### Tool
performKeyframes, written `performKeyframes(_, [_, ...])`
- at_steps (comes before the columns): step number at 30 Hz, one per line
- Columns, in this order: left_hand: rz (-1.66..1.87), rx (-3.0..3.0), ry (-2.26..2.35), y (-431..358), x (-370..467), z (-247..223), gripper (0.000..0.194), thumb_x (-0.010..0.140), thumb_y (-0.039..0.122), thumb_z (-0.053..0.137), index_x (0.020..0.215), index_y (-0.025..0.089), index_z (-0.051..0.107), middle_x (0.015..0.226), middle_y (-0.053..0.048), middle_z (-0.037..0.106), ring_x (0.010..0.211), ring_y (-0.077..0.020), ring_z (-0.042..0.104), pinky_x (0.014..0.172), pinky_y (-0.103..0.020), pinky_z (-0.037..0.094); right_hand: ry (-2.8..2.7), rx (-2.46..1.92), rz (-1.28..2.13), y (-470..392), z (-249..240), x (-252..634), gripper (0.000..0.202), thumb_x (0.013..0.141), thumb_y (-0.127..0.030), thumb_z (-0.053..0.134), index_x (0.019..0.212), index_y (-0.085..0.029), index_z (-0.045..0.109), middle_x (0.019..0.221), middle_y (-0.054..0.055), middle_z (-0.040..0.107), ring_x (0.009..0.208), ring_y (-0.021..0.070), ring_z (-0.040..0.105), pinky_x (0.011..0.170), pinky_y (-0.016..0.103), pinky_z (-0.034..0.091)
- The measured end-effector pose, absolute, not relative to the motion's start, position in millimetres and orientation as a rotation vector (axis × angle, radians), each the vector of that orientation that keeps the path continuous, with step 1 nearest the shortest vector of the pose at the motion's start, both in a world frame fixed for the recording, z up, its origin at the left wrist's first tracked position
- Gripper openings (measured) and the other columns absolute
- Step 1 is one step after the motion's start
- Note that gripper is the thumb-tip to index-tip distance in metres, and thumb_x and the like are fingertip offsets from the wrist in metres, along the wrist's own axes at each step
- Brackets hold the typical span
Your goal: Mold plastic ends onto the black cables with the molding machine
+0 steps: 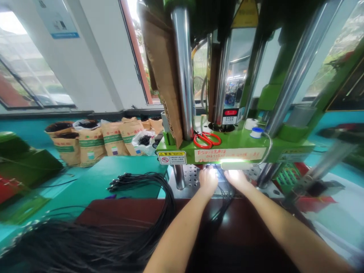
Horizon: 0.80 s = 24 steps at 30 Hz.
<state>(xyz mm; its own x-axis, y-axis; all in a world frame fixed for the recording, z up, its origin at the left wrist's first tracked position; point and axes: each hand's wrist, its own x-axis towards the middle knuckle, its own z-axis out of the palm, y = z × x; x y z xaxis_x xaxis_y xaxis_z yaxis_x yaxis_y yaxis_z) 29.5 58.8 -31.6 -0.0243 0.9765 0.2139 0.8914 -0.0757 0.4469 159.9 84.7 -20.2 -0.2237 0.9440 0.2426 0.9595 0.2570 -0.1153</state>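
Under the front edge of the green press [292,146], my left hand [209,180] reaches over the metal plate, its fingers curled and overexposed by a bright lamp [236,165]. My right hand [236,178] is close by on the right, also washed out by that light. What either hand holds is hidden. Several thin black cables [224,201] run between my wrists from the plate [193,176] down over the dark red tabletop [125,212]. A thick bundle of black cables [167,193] curves to the left of my left forearm.
Red-handled scissors [207,140] and a blue-and-white spool [256,132] lie on the press ledge. Steel columns [183,76] rise above it. Brown sacks [90,146] stand behind the teal table [136,191] at left. More black cables [71,242] spread across the lower left.
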Motion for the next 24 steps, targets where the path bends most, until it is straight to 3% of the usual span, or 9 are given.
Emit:
performKeyframes(6, [0.687, 2.031, 2.019, 60, 32, -24, 0.024, 0.077, 0.013, 0.042, 0.095, 0.008, 0.058, 0.087, -0.016, 0.062, 0.096, -0.0255, 0.054, 0.084, -0.036, 0.037, -2.306, -1.765, -0.135, 90, -22, 161, 0.011, 0.084, -0.017, 0.051, 0.085, -0.011, 0.06, 0.089, 0.005, 0.062, 0.084, 0.0167, 0.057, 0.08, 0.036, 0.044])
performKeyframes(11, [0.753, 2.037, 2.067, 57, 44, -17, 0.034, 0.082, 0.032, 0.041, 0.105, 0.012, 0.056, 0.105, -0.016, 0.057, 0.105, -0.0276, 0.047, 0.091, -0.041, 0.032, -2.353, -1.656, -0.156, 89, -17, 165, 0.018, 0.087, -0.012, 0.043, 0.096, -0.011, 0.059, 0.096, 0.007, 0.062, 0.089, 0.0174, 0.057, 0.083, 0.037, 0.042])
performKeyframes(13, [0.755, 2.079, 2.044, 55, 50, -17, 0.036, 0.082, 0.035, 0.041, 0.104, 0.012, 0.057, 0.102, -0.016, 0.059, 0.105, -0.0279, 0.045, 0.09, -0.04, 0.032, -2.387, -1.595, -0.157, 88, -16, 165, 0.021, 0.087, -0.012, 0.042, 0.095, -0.012, 0.061, 0.098, 0.008, 0.063, 0.09, 0.0185, 0.057, 0.082, 0.034, 0.043])
performKeyframes(17, [0.709, 2.132, 2.008, 56, 54, -21, 0.029, 0.082, 0.023, 0.038, 0.093, 0.009, 0.062, 0.088, -0.017, 0.062, 0.099, -0.0276, 0.048, 0.088, -0.039, 0.033, -2.441, -1.503, -0.166, 89, -19, 160, 0.022, 0.087, -0.016, 0.041, 0.092, -0.014, 0.063, 0.097, 0.009, 0.064, 0.091, 0.0195, 0.057, 0.082, 0.032, 0.042])
performKeyframes(24, [0.701, 2.154, 2.002, 66, 52, -26, 0.032, 0.083, 0.018, 0.033, 0.092, 0.01, 0.063, 0.09, -0.018, 0.062, 0.098, -0.0287, 0.049, 0.088, -0.041, 0.032, -2.434, -1.502, -0.183, 98, -31, 150, 0.014, 0.086, -0.013, 0.045, 0.083, -0.012, 0.059, 0.088, 0.005, 0.063, 0.08, 0.0159, 0.058, 0.078, 0.035, 0.044])
